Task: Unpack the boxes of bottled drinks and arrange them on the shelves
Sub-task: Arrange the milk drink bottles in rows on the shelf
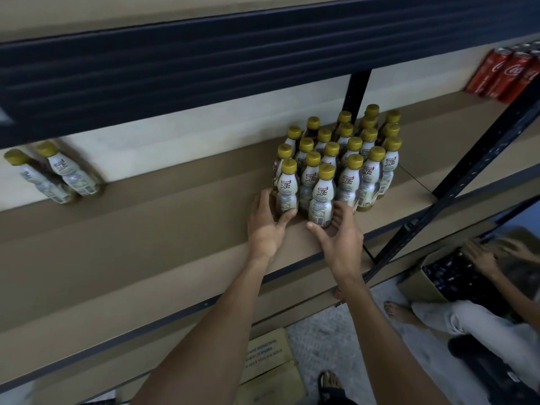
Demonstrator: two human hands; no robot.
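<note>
Several small white-labelled drink bottles with gold caps stand packed together on the brown shelf board, right of its middle. My left hand grips the front-left bottle near its base, fingers on its left side and thumb in front. My right hand cups the base of the front-middle bottle, with the thumb to its left and the fingers curled round its right side. Both bottles stand upright on the shelf against the group.
Two more of the same bottles stand at the shelf's far left. Red cola cans sit at the back right. A black slanted post bounds the right. Below, another person's hands reach into a box of dark bottles; cardboard boxes lie on the floor.
</note>
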